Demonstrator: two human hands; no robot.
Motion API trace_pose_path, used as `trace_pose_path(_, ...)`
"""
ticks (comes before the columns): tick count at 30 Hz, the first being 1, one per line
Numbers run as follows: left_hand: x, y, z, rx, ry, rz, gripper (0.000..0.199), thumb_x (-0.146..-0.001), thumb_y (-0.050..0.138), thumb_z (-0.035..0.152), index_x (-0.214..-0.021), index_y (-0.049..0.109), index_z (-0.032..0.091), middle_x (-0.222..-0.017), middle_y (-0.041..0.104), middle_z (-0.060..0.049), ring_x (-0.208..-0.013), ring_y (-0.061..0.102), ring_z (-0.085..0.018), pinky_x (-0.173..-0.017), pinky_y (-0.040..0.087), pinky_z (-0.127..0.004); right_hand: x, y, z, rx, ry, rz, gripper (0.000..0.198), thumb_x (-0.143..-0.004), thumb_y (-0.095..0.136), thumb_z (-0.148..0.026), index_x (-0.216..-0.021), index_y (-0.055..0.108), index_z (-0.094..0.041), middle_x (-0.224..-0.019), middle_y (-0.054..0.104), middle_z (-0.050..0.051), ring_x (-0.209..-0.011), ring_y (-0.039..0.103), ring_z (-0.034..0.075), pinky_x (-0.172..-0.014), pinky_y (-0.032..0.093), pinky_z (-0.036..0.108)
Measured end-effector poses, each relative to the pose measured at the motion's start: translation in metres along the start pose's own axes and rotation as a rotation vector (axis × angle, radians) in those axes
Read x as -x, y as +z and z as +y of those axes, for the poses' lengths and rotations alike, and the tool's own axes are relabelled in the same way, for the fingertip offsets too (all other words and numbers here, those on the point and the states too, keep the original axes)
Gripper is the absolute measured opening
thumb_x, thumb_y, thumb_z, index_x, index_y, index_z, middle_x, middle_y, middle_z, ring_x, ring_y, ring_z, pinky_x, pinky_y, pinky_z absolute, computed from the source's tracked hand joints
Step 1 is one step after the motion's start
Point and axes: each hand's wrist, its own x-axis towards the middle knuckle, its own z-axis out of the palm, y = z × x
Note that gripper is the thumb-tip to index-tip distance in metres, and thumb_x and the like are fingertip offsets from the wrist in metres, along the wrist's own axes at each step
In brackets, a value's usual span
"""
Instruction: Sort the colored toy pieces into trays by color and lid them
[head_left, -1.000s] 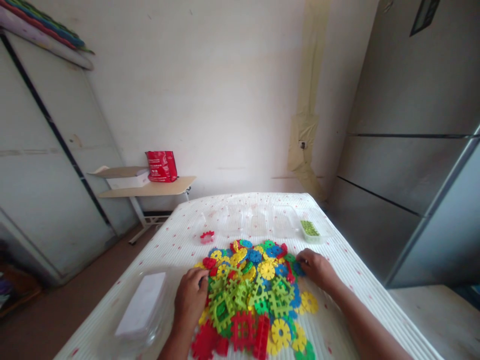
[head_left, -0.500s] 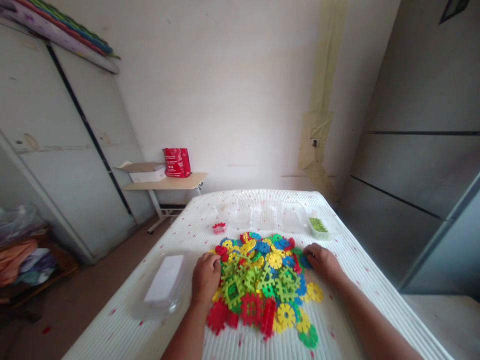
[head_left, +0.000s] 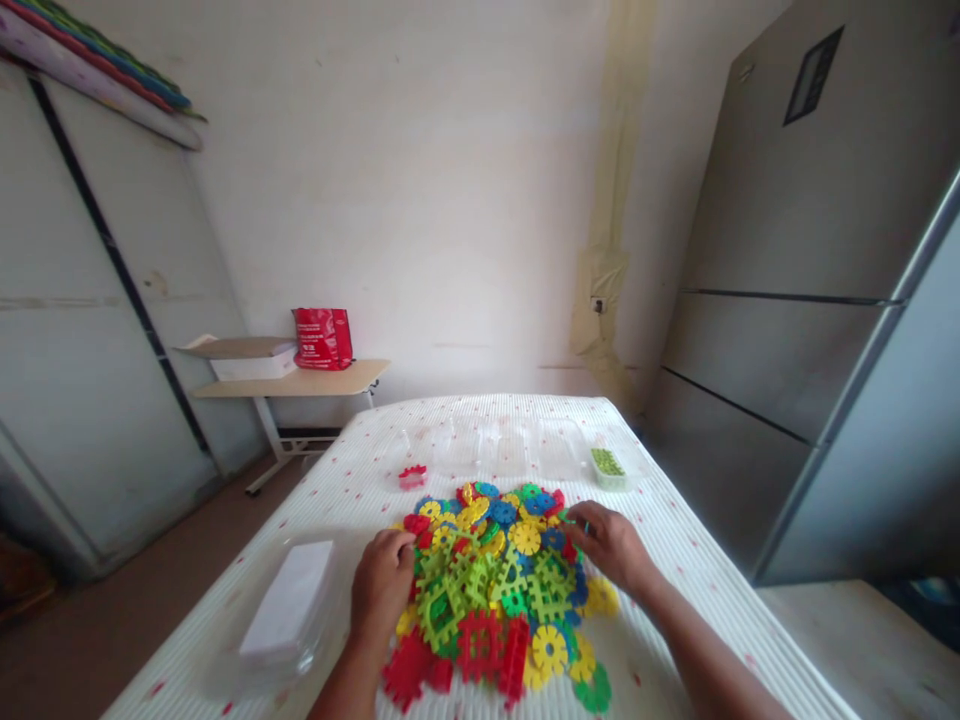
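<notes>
A heap of flat plastic building pieces lies before me: a yellow notched disc (head_left: 550,650), a blue disc (head_left: 502,514), lime-green lattice pieces (head_left: 441,612) and a red square lattice piece (head_left: 481,645) among them. My left hand (head_left: 381,585) rests at the heap's left edge with its fingers curled in; whatever they hold is hidden. At the upper right edge, the bent fingers of my right hand (head_left: 613,543) reach down onto the pieces beside a green disc (head_left: 568,517). What lies between those fingertips I cannot make out.
Behind the heap stands a clear divided tray (head_left: 517,450), with a red piece (head_left: 412,477) at its left and lime-green pieces (head_left: 607,462) at its right. A clear container holding a white block (head_left: 287,598) sits left. A refrigerator (head_left: 780,340) stands right of the table.
The camera view has turned to the right. My right hand has moved inward over the heap's right edge. My left hand keeps its place beside the heap.
</notes>
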Motion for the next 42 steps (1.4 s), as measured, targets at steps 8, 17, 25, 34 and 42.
trace_pose_path(8,-0.002,0.0,-0.003,0.067,-0.037,-0.021,0.023,-0.076,0.042,0.02,-0.081,0.065,0.019,-0.087,0.064,-0.004,-0.086,0.058,-0.017,-0.082,0.043,-0.028,0.03,0.015,-0.034,0.143,0.009,-0.123,0.038,-0.074,0.054,-0.042,-0.108,0.054,-0.024,-0.11,0.057,0.006,-0.088,0.06,0.02,-0.07,0.044,0.027)
trace_pose_path(17,0.0,-0.001,0.0,0.047,-0.032,-0.026,0.021,-0.075,0.043,0.017,-0.08,0.063,0.019,-0.089,0.063,-0.004,-0.088,0.056,-0.016,-0.083,0.041,-0.027,0.03,0.034,-0.024,0.048,-0.016,-0.099,0.049,-0.075,0.052,-0.043,-0.12,0.049,-0.024,-0.121,0.055,0.007,-0.106,0.054,0.023,-0.088,0.043,0.034)
trace_pose_path(25,0.002,-0.003,0.002,0.064,-0.05,-0.029,0.019,-0.075,0.044,0.014,-0.077,0.062,0.019,-0.087,0.062,-0.003,-0.087,0.055,-0.015,-0.083,0.04,-0.026,0.033,0.04,-0.016,-0.122,0.067,-0.052,0.052,-0.076,0.053,-0.044,-0.124,0.045,-0.026,-0.122,0.056,0.005,-0.109,0.053,0.022,-0.093,0.042,0.036)
trace_pose_path(34,0.004,-0.005,0.004,0.086,-0.029,-0.007,0.019,-0.073,0.046,0.012,-0.076,0.063,0.018,-0.084,0.062,-0.003,-0.085,0.055,-0.014,-0.081,0.04,-0.025,0.031,0.038,-0.015,-0.159,0.034,0.044,0.066,-0.07,0.055,-0.029,-0.133,0.035,-0.027,-0.128,0.051,0.005,-0.115,0.047,0.025,-0.096,0.039,0.041)
trace_pose_path(42,0.003,-0.005,0.003,0.084,-0.04,-0.018,0.018,-0.074,0.046,0.013,-0.076,0.063,0.019,-0.084,0.062,-0.002,-0.085,0.055,-0.014,-0.081,0.04,-0.026,0.032,0.024,-0.02,-0.164,-0.068,-0.133,0.073,-0.065,0.058,-0.023,-0.134,0.035,-0.025,-0.121,0.055,0.007,-0.115,0.044,0.029,-0.099,0.03,0.048)
